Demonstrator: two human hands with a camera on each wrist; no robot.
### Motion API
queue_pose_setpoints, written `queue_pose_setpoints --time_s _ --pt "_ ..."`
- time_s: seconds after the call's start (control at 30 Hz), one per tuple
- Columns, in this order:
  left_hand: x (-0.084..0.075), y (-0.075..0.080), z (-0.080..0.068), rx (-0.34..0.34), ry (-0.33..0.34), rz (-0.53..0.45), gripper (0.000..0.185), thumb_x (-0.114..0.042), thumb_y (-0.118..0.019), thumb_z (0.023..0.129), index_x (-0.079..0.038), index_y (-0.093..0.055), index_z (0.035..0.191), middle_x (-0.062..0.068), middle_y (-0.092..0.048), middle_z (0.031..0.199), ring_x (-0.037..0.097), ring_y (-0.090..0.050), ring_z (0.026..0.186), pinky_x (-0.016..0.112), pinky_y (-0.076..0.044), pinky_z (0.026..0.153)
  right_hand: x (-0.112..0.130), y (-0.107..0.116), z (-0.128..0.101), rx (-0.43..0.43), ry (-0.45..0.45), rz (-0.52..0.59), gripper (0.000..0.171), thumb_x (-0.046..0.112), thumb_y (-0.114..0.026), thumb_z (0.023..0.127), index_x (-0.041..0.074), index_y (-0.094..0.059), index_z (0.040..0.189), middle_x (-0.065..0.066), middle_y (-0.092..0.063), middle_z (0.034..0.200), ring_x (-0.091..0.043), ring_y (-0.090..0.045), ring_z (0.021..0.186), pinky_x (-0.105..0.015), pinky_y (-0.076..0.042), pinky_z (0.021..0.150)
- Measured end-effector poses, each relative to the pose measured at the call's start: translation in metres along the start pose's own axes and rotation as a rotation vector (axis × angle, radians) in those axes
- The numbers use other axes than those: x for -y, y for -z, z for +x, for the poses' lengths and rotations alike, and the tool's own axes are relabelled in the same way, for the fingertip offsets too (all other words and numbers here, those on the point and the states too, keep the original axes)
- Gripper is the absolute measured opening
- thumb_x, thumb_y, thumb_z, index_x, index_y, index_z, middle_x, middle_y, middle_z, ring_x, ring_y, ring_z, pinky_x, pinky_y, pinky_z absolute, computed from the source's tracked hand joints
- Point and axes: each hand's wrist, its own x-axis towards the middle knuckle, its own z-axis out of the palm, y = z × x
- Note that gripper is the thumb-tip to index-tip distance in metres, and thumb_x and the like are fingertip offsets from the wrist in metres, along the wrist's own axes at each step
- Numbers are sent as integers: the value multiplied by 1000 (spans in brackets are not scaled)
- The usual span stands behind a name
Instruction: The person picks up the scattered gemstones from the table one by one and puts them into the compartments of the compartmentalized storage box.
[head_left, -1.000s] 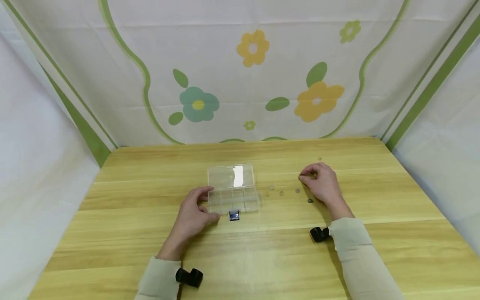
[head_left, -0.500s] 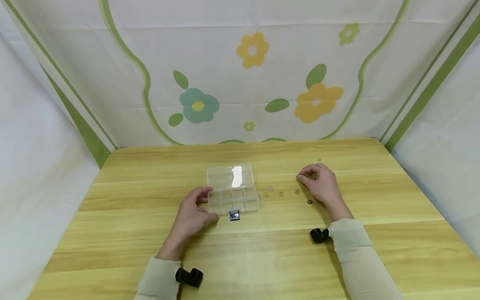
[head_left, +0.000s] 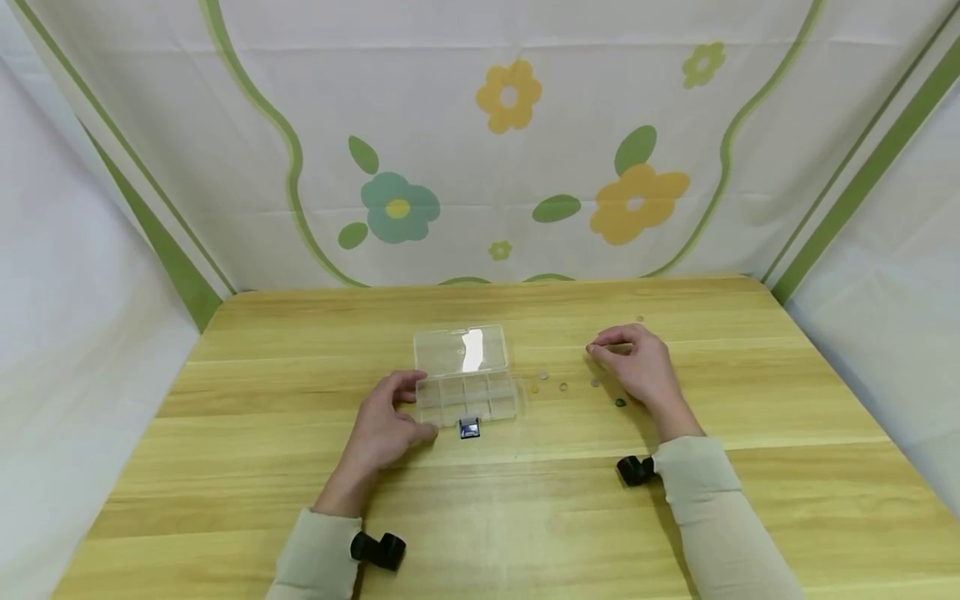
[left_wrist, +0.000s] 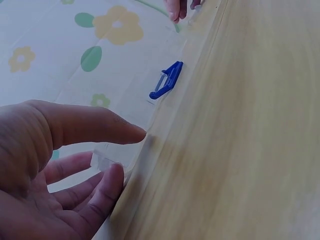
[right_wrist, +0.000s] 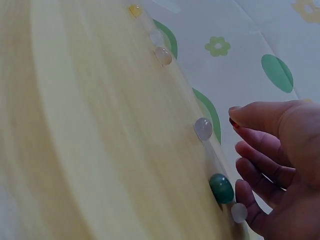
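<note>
A clear plastic compartment box (head_left: 429,407) lies on the table with its lid (head_left: 442,354) folded back. Its blue latch (head_left: 469,428) hangs at the front edge. My left hand (head_left: 386,421) holds the box's left end, thumb at the front corner and fingers at the back. To the right of the box, my right hand (head_left: 643,364) pinches a tiny dark red stone (right_wrist: 233,123) between thumb and index finger. Below that hand, in the right wrist view, lie a green stone (right_wrist: 221,189) and a pale lilac one, the lilac stone (right_wrist: 203,129).
Between box and right hand lie a yellow stone (right_wrist: 135,10), a peach stone (right_wrist: 163,56) and a clear stone (right_wrist: 156,37). Another small stone (head_left: 641,318) sits behind the right hand. A flowered cloth (head_left: 465,167) hangs along the table's back edge.
My right hand has shifted slightly left with the small stone in its pinch, which now shows at the fingertips. The left hand and the box keep their place.
</note>
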Motion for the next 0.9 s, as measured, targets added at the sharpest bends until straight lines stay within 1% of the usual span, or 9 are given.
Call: queue_pose_setpoints --time_s 0.23,0.33,0.43,0.5,0.57,0.67,0.73,0.8,0.9 --pt "2 2 0 3 1 12 80 8 -88 72 -7 -62 145 20 -63 136 34 -61 118 29 -57 82 4 -12 5 12 16 23 25 33 -75 102 11 -77 115 -13 -64 134 -34 -68 121 -47 -58 98" --pt "3 2 -1 3 3 10 79 8 -88 72 -7 -62 145 20 -63 136 34 -61 119 30 -58 83 7 -17 5 28 20 34 24 32 -75 102 11 -77 114 -13 -63 135 -34 -68 121 -43 -61 93" --pt "4 2 -1 2 5 7 79 8 -88 72 -7 -62 145 20 -63 136 35 -61 120 32 -59 85 11 -21 5 47 12 49 22 30 -76 102 12 -77 113 -12 -63 135 -34 -68 121 -38 -62 83" --pt "4 2 -2 0 1 9 78 8 -88 72 -6 -62 145 19 -63 136 35 -60 121 32 -60 85 15 -25 4 51 14 47 20 30 -77 101 12 -77 112 -10 -63 135 -34 -68 120 -37 -60 82" --pt "4 1 -2 -1 -3 9 78 9 -88 72 -6 -62 145 20 -63 137 35 -61 121 32 -60 85 18 -28 4 59 23 45 20 30 -77 101 13 -77 110 -10 -63 134 -33 -67 119 -39 -59 86" --pt "4 1 -1 -2 -6 5 79 9 -87 71 -6 -62 144 20 -63 136 35 -61 120 33 -60 85 23 -34 3 69 43 32 19 30 -78 100 13 -78 108 -9 -65 133 -33 -66 119 -44 -56 96" --pt "5 0 -1 -2 -7 3 78 10 -87 71 -5 -62 144 20 -63 136 35 -61 120 33 -61 85 25 -37 3 77 48 34 19 30 -78 100 13 -78 108 -9 -65 133 -32 -64 120 -48 -54 101" --pt "5 0 -1 -4 -6 1 79 10 -87 71 -5 -62 144 20 -63 135 35 -61 121 33 -61 85 27 -39 2 77 47 34 18 30 -78 100 13 -78 107 -8 -66 133 -32 -64 121 -49 -54 103" --pt "6 0 -1 -5 -4 -1 78 10 -87 72 -5 -62 144 19 -63 136 34 -60 122 32 -61 85 29 -40 1 78 46 40 18 30 -78 100 13 -78 107 -8 -66 132 -32 -64 120 -49 -55 102"
